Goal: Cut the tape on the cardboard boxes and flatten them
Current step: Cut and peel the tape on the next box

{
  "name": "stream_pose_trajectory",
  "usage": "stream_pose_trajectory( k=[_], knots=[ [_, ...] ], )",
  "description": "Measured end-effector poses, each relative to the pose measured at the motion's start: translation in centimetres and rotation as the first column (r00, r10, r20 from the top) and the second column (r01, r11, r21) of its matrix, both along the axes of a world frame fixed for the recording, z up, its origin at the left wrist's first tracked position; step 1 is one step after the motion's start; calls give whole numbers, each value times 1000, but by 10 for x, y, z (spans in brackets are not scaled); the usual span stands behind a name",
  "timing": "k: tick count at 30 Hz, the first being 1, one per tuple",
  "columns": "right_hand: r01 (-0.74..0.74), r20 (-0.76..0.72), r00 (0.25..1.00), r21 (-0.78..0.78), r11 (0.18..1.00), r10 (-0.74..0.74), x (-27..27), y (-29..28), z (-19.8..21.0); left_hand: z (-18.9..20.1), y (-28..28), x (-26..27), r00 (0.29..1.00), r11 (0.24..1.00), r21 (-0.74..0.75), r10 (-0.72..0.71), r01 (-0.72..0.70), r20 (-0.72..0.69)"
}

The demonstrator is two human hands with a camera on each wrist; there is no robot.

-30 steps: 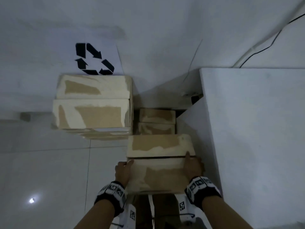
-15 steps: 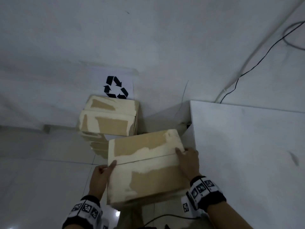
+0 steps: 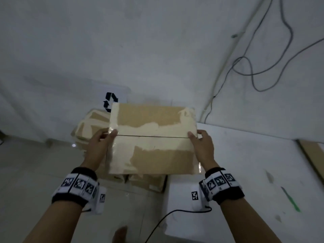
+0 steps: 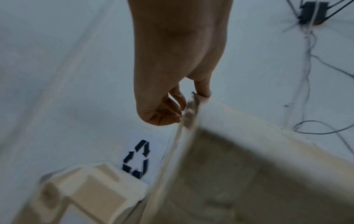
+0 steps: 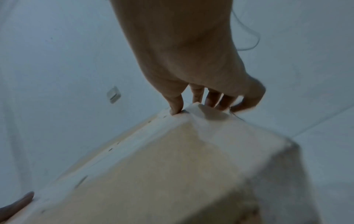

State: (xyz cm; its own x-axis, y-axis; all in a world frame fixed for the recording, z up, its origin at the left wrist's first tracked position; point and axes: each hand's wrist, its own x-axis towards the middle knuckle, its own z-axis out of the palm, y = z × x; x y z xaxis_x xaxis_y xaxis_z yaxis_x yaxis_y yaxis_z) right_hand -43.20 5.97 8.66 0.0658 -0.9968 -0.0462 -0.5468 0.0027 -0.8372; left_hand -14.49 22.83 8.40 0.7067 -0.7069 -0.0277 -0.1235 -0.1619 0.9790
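— Where's the box?

— The brown cardboard box with torn pale patches and clear tape (image 3: 152,140) is held up in the air, between the floor stack and the white table (image 3: 254,163), its top seam facing the head camera.

— How is it gripped?

— The left hand (image 3: 98,146) pinches the left edge, thumb on top, fingers curled under (the left wrist view is smeared, so probably just the fingertips). The right hand (image 3: 201,148) clamps the right edge, thumb on the top face, fingers down the side.

— Anything else nearby?

— More pale cardboard boxes (image 3: 89,123) stacked below a black recycling symbol (image 3: 109,102) on the wall; a green stick-like item (image 3: 290,199) lies on the table.
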Motion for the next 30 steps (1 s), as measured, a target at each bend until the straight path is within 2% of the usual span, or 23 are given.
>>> stream_pose_trajectory(
  k=[2, 3, 7, 10, 12, 16, 18, 19, 22, 25, 27, 28, 30],
  knots=[
    [96, -65, 993, -29, 995, -97, -38, -6, 10, 8, -28, -33, 997, 997, -23, -71, 71, -10],
    [133, -32, 990, -47, 990, -135, -58, -10, 12, 11, -44, -51, 996, 995, -29, -91, 90, -16],
    [235, 181, 958, -45, 971, -224, -127, -20, 16, 16, -105, -113, 973, 972, -24, -232, 232, 9],
    [310, 366, 879, 47, 950, -305, -168, -28, 13, 15, -149, -156, 940, 940, -27, -341, 341, 18],
    [376, 441, 817, 82, 923, -372, -193, -36, 13, 18, -175, -186, 915, 915, -26, -403, 402, -35],
    [454, 536, 714, 135, 881, -450, -235, -52, 10, 22, -215, -231, 815, 865, -80, -494, 495, -303],
    [481, 551, 696, 117, 869, -460, -253, -54, 0, 19, -235, -245, 753, 834, -38, -515, 550, -408],
    [493, 542, 699, 105, 864, -465, -261, -54, -8, 16, -246, -252, 744, 826, 9, -502, 563, -441],
    [508, 556, 689, 88, 857, -465, -283, -57, -36, 3, -272, -269, 763, 828, 98, -454, 552, -461],
    [574, 636, 559, 166, 802, -532, -287, -58, -36, -10, -284, -279, 777, 804, 169, -461, 570, -428],
    [595, 693, 461, 223, 772, -555, -293, -61, -40, -21, -280, -281, 698, 764, 106, -512, 637, -500],
    [602, 698, 432, 249, 759, -572, -297, -64, -46, -29, -278, -282, 632, 745, 40, -535, 666, -561],
    [610, 680, 388, 316, 726, -622, -309, -73, -57, -40, -268, -284, 547, 746, -43, -524, 665, -653]
  ],
)
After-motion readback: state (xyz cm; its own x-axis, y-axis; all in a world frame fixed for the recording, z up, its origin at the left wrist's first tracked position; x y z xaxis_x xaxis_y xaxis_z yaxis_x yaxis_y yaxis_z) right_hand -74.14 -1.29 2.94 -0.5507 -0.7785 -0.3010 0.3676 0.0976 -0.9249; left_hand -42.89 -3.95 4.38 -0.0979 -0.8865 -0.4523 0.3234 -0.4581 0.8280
